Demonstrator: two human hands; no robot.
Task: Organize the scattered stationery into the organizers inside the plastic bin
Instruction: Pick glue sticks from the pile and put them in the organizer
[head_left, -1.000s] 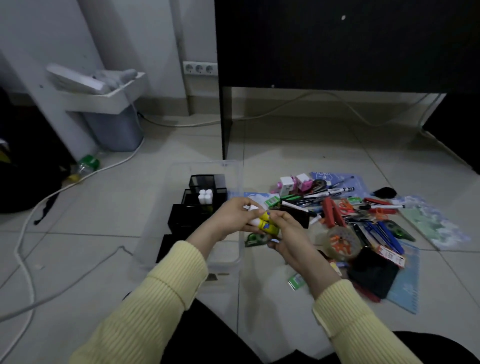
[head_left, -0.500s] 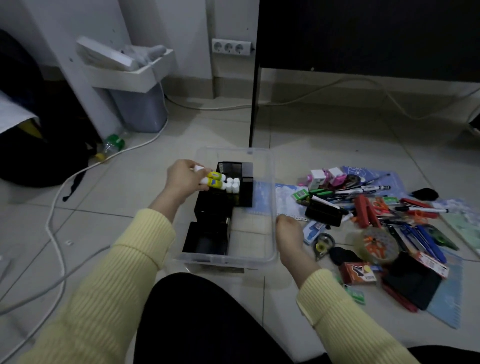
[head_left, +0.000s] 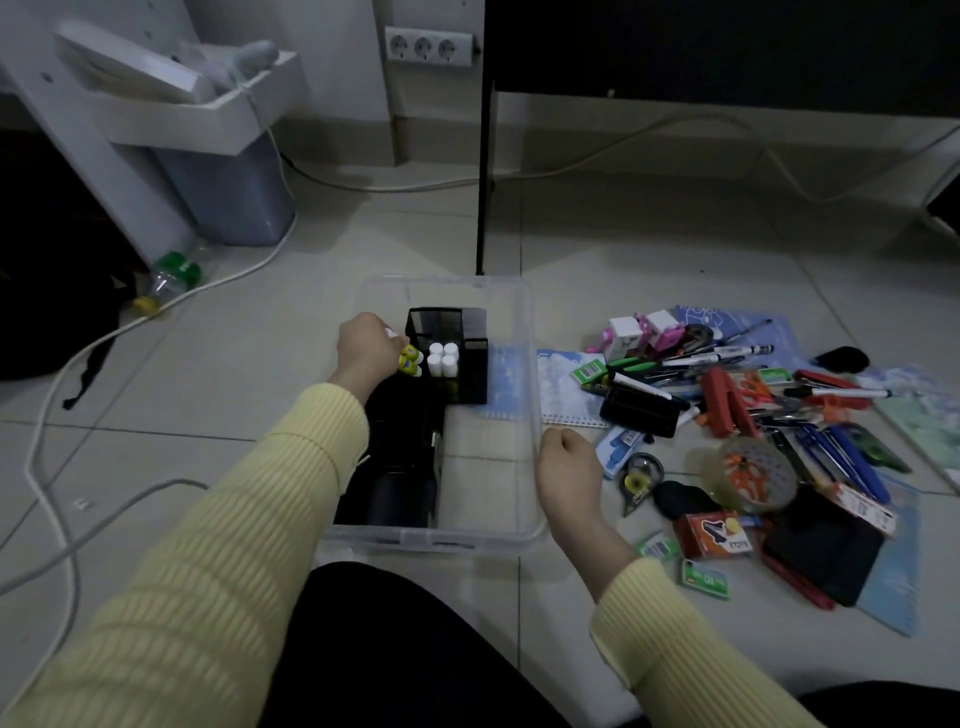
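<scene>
while left hand (head_left: 366, 348) pinches yellow glue sticks (head_left: 409, 359), white-capped sticks (head_left: 442, 358) stand just right of that grip in the mesh organizer (head_left: 434, 325); task looks early. right hand (head_left: 569, 462) curled at plastic bin (head_left: 534, 389) rim, hold unclear. stationery pile (head_left: 727, 405) to its right, unsorted.

The sleeves (head_left: 291, 483) are pale yellow with a fine ribbed pattern. The plastic bin (head_left: 535, 364) is clear, and the organizers (head_left: 436, 325) inside it are black, one of them mesh. The glue sticks (head_left: 410, 360) are yellow, the caps (head_left: 443, 358) beside them white. The floor tiles (head_left: 260, 374) are light grey, the stapler (head_left: 724, 402) red, the staple boxes (head_left: 704, 578) green, and the notebook (head_left: 563, 387) blue with white clouds.
</scene>
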